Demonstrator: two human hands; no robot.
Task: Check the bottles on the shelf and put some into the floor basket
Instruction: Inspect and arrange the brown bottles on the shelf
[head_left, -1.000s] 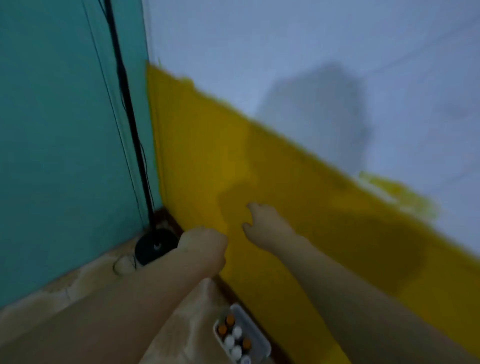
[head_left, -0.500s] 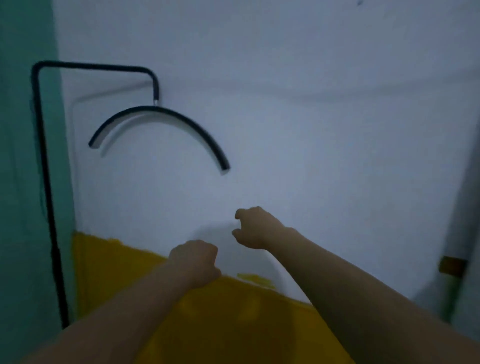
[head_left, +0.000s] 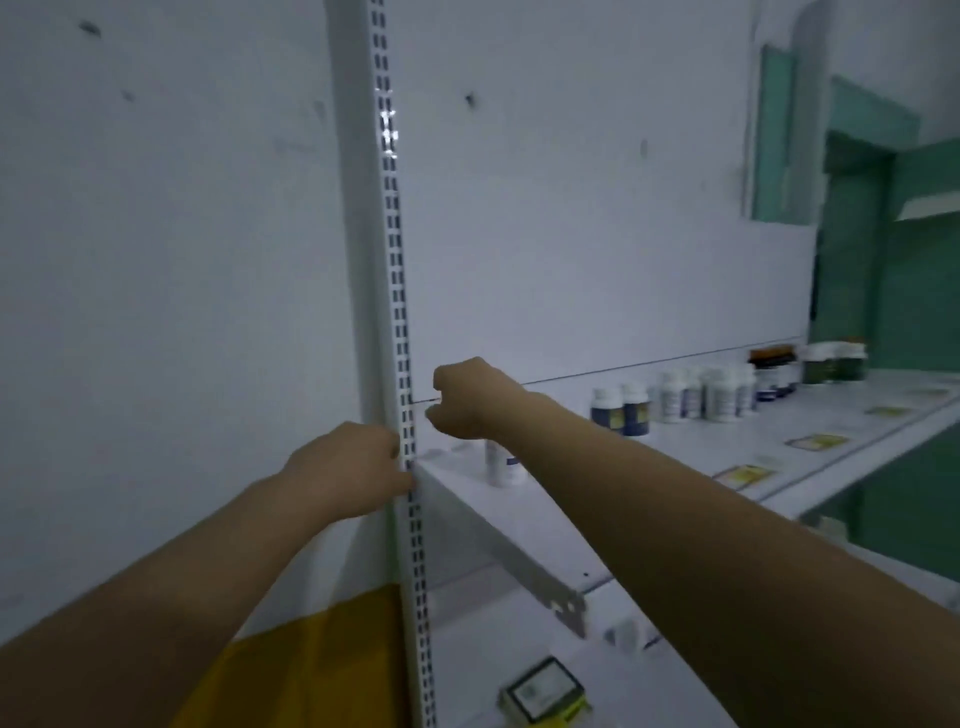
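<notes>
- Your view swung right since half a second ago: the black curved hanger was gone and the shelf (head_left: 675, 470) had come in, while both arms stayed stretched out in front.
- Your left hand (head_left: 348, 467) was balled up against the slotted upright post (head_left: 397, 312), right at shelf level. Couldn't tell if it gripped the post or just touched it.
- Your right hand (head_left: 467, 397) hung over the shelf's left end with the fingers curled in and nothing in them.
- The bottles (head_left: 701, 397) stood upright in a loose row along the back of the shelf, well off to the right of your hands. From the left there were two dark blue ones with white caps, a bunch of white ones, a dark jar, then greenish jars with pale lids.
- One more white bottle (head_left: 500, 467) stood alone just beside your right forearm, partly hidden by it.
- Yellow price labels (head_left: 815, 441) ran along the shelf's front edge.
- A small green-and-white box (head_left: 543, 693) lay on the lower shelf (head_left: 493, 649).
</notes>
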